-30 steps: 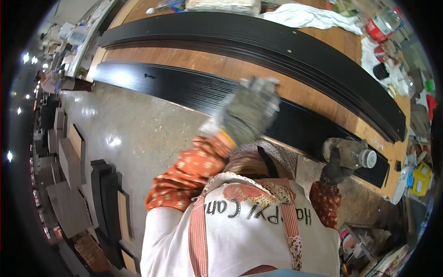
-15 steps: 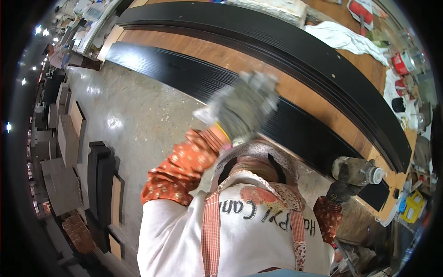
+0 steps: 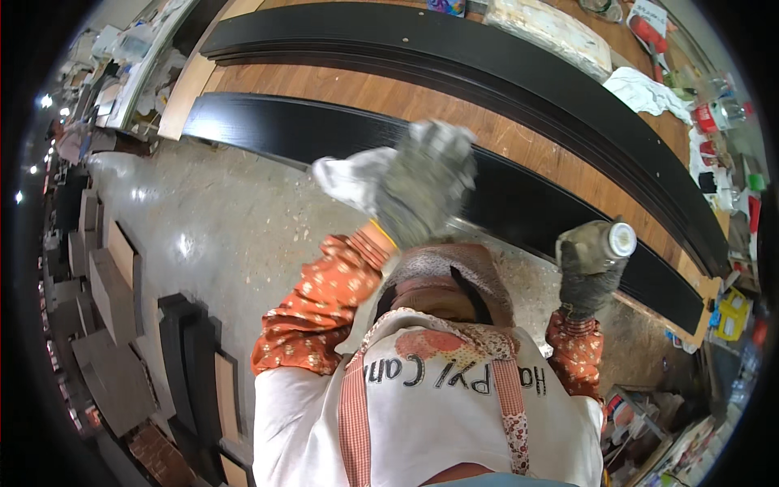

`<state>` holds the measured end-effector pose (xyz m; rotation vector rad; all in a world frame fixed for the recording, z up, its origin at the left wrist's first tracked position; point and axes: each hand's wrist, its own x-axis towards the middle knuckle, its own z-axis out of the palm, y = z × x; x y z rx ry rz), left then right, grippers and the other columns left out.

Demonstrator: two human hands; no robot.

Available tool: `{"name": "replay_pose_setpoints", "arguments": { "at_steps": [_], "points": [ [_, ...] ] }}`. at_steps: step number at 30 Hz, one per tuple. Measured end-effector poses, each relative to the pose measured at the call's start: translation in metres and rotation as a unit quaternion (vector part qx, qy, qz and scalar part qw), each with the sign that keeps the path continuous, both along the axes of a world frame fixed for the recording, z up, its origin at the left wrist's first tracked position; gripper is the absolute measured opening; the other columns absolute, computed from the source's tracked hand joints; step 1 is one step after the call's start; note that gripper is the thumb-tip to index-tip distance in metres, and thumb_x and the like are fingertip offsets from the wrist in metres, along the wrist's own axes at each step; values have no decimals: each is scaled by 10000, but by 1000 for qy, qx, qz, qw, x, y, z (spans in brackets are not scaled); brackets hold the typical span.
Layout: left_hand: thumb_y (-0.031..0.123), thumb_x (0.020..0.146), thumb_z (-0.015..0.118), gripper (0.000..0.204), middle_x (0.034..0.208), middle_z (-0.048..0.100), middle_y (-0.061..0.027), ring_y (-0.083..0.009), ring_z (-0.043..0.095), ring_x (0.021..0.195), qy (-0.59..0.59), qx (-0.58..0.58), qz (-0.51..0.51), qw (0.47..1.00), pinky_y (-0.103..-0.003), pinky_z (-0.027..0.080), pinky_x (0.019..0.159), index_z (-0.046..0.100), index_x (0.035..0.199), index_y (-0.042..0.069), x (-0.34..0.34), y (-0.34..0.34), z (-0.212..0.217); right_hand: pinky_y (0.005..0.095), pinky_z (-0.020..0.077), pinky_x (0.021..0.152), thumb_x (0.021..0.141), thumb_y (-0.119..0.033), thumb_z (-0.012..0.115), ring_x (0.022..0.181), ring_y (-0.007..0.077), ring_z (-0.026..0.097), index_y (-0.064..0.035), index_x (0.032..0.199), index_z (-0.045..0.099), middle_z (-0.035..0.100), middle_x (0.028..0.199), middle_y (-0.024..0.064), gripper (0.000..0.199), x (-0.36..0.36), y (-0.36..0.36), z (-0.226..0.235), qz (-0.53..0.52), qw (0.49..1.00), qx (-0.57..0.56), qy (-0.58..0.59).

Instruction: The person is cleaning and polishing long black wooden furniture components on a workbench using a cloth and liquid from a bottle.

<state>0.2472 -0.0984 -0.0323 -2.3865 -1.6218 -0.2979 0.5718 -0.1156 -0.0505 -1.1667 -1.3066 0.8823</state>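
Note:
My left hand (image 3: 423, 188), in a grey work glove, is closed on a white cloth (image 3: 347, 177) and presses it onto the middle of a long black board (image 3: 519, 195). Part of the cloth hangs out beside the wrist, and the fingers are slightly blurred. Over the right part of the same board, my right hand (image 3: 586, 286), in a dark glove, grips a clear, cloudy bottle (image 3: 583, 242) with a white cap. The bottle is tilted, its cap toward the right. Both forearms wear orange flowered sleeves.
Beyond lie black moulded boards (image 3: 487, 77) on a brown wooden bench (image 3: 341, 88). Along its far side are a wrapped white block (image 3: 552, 34), a white rag (image 3: 645, 91) and a red-labelled bottle (image 3: 718, 115). Dark boards (image 3: 191, 365) stand on the concrete floor at left.
My left hand has shifted slightly left with the cloth. My right hand has moved left and up with the bottle, whose cap has turned more into view. Streaks on the near board show less.

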Motion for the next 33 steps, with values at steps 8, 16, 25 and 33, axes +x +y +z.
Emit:
{"name": "replay_pose_setpoints", "arguments": {
  "at_steps": [8, 16, 25, 33],
  "points": [
    [372, 846, 633, 617, 1471, 422, -113, -383, 360, 1376, -115, 25, 5, 993, -554, 264, 1147, 508, 1389, 107, -33, 13, -21, 383, 495, 964, 683, -224, 888, 1076, 247, 626, -15, 1285, 512, 630, 1171, 121, 740, -73, 6, 27, -99, 974, 29, -200],
    [337, 956, 530, 404, 1339, 526, -113, -303, 478, 1255, -41, 116, 152, 981, -477, 368, 1049, 599, 1261, 81, -167, 10, -15, 401, 506, 975, 692, -225, 891, 1122, 281, 630, -43, 1333, 516, 632, 1230, 157, 764, -78, 25, 22, -111, 952, 77, -273],
    [227, 1034, 457, 440, 1392, 526, -129, -221, 485, 1291, -891, -109, 107, 427, -346, 388, 1104, 457, 1416, 9, -160, -15, -11, 409, 533, 873, 661, -184, 873, 1012, 309, 650, -58, 1332, 548, 662, 1065, 157, 756, -109, 39, 65, 74, 890, 89, -442],
    [224, 977, 584, 411, 1266, 624, -106, -195, 601, 1146, -884, -211, 121, 399, -328, 475, 1003, 558, 1327, 10, -118, -27, 12, 458, 512, 824, 707, -326, 788, 901, 327, 628, -91, 1385, 498, 648, 1011, 145, 773, -181, 40, 92, 162, 799, 101, -571]
  ]
}}
